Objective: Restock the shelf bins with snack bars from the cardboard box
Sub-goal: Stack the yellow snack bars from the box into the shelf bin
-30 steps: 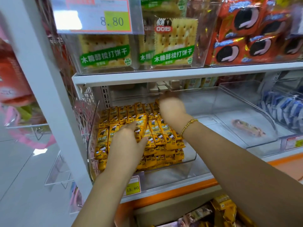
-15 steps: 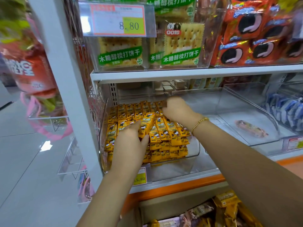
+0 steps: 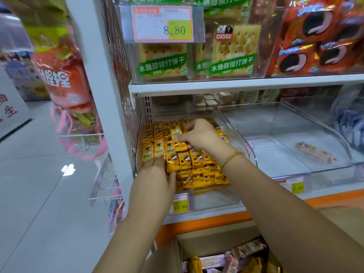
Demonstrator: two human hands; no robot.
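Two hands arrange yellow snack bars in the clear shelf bin.
Bars appear light, with crinkly, slippery foil wrappers; grip each across its short edges. Left hand lies flat, fingers together, pressing the front row. Right hand pinches one bar with thumb and fingertips. Cardboard box sits below the shelf.

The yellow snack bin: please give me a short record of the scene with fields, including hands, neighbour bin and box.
left bin: clear bin, nearly full of yellow snack bars
left hand: on the front rows of bars
right hand: fingers on bars near the back
neighbour bin: almost empty, one wrapped bar
price tag: 15.80
cardboard box: below the shelf, packets inside
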